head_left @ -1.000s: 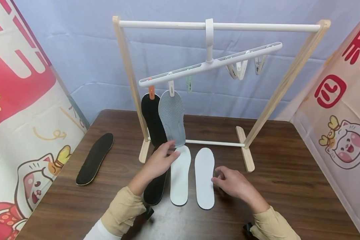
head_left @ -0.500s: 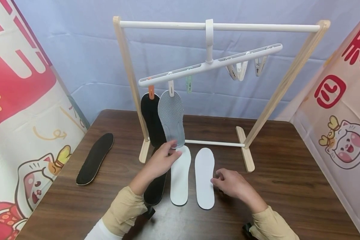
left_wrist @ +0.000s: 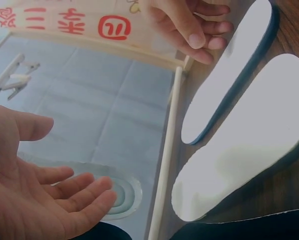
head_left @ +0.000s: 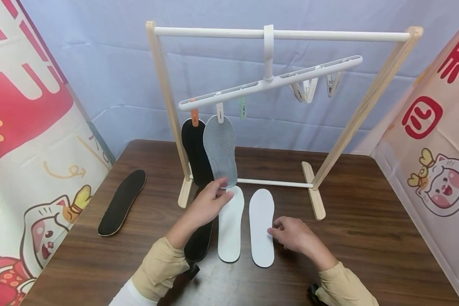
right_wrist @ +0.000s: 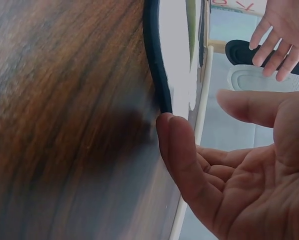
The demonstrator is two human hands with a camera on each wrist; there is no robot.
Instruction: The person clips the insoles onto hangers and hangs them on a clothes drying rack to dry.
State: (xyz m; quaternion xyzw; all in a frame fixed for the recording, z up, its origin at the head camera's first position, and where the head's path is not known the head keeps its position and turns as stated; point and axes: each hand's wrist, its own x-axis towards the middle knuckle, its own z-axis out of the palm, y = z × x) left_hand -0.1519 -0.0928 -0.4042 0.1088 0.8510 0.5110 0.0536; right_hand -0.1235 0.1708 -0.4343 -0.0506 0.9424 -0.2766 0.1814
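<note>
Grey insole (head_left: 220, 151) apparently against left grip (head_left: 208, 204)

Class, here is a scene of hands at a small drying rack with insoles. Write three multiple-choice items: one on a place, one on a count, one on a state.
1. Where does the right hand rest?
A. at the edge of the right white insole
B. on the top bar
C. on the lone black insole

2. How many insoles hang from the clip hanger?
A. none
B. two
C. four

3. How is the left hand?
A. clenched in a fist on the table
B. open, fingertips at the hanging grey insole
C. pulling a clip

Key: 1 A, its fingertips meet that insole's rim. 2 B, the grey one and a black insole hang clipped. 3 B, the left wrist view shows straight fingers.
</note>
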